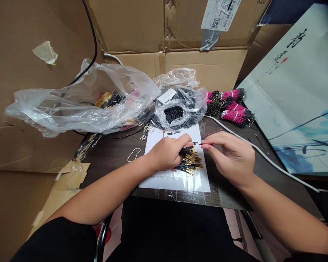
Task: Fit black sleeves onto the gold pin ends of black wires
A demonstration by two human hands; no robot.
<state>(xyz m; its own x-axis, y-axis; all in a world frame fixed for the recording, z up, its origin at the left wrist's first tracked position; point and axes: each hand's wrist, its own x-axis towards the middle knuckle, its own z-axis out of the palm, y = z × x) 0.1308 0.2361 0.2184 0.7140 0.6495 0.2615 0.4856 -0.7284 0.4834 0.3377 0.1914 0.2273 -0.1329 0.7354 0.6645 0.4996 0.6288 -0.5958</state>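
My left hand (166, 151) is closed, with thumb and index finger pinching a thin black wire whose end (195, 143) points right. Directly under and beside these fingers is a bundle of black wires with gold tips (192, 162); whether the palm also grips it is hidden. A small dark piece like a short black tube (200, 144) sits between the thumb and forefinger of my right hand (231, 156), close to the wire's end. Both hands are over a printed white sheet (153, 182). Behind them, an opened clear bag (191, 109) holds many short black tubes (174, 114).
Bundles of pink wires (232, 114) lie at the back right, near a white cable (262, 151). A large plastic bag (98, 116) covers the back left. Rubber bands (133, 154) rest left of the sheet. Cardboard walls (133, 25) enclose the table (109, 156).
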